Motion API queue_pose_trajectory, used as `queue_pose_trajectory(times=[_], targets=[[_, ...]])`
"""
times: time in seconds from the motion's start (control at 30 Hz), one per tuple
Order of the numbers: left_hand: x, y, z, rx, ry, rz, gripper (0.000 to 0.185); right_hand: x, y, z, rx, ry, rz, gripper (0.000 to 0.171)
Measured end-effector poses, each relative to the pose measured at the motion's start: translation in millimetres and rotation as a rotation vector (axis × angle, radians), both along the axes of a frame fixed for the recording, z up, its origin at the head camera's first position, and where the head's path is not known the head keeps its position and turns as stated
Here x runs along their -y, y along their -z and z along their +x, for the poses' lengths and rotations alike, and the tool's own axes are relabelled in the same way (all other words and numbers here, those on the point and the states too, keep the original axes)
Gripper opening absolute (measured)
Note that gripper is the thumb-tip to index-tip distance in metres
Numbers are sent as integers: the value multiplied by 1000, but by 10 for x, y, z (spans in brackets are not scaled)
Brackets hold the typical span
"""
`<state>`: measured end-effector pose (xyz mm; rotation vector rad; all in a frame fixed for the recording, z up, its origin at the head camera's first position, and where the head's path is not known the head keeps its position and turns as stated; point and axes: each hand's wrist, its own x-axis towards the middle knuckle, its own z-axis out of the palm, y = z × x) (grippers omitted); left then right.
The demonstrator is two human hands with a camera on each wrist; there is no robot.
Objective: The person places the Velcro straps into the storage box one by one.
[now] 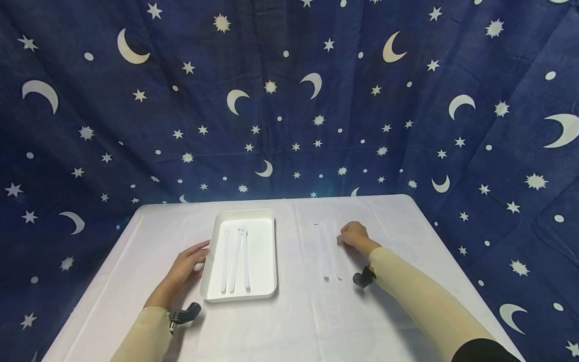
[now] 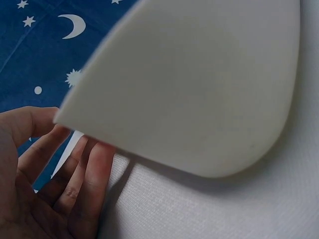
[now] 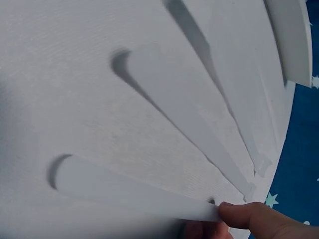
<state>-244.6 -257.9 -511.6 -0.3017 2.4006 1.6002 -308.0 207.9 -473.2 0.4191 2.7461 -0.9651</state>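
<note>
Head view: a white tray (image 1: 262, 221) sits on a table under a white cloth (image 1: 289, 322), with three white sticks (image 1: 235, 261) lying lengthwise in it; three more loose sticks (image 1: 326, 251) lie side by side on the cloth to its right.
Left hand: the left hand (image 1: 185, 266) lies flat beside the tray, fingers nearly straight and touching its left wall, gripping nothing. In the left wrist view the fingers (image 2: 84, 184) sit under the tray's curved edge (image 2: 199, 89).
Right hand: the right hand (image 1: 354, 235) is curled at the far end of the loose sticks. In the right wrist view a fingertip (image 3: 254, 216) pinches the end of the nearest stick (image 3: 129, 191), which casts a shadow at its rounded far end, so it looks raised off the cloth.
Stick's look: thin, flat, white, with rounded ends, and almost the same tone as the cloth, so its edges are hard to pick out.
Risk: held only at one tip, the stick could swivel or slip from the pinch, I judge.
Second risk: its free end may drag across the neighbouring sticks and knock them out of line.
Tray risk: the left hand only rests against the tray, so a bump could slide it.
</note>
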Motion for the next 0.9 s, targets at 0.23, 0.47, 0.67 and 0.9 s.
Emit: queue_pose_trajectory(times=[0.23, 0.47, 0.67, 0.9], targets=[[-4, -3, 3, -10, -3, 3, 61, -17, 9, -72, 101, 80, -131, 30], [-11, -2, -4, -3, -15, 10, 60, -35, 12, -136, 203, 153, -225, 26], [-7, 3, 0, -6, -12, 0, 61, -79, -63, -100, 247, 155, -338, 12], [7, 6, 0, -3, -8, -2, 62, -111, -140, -104, 286, 157, -437, 5]])
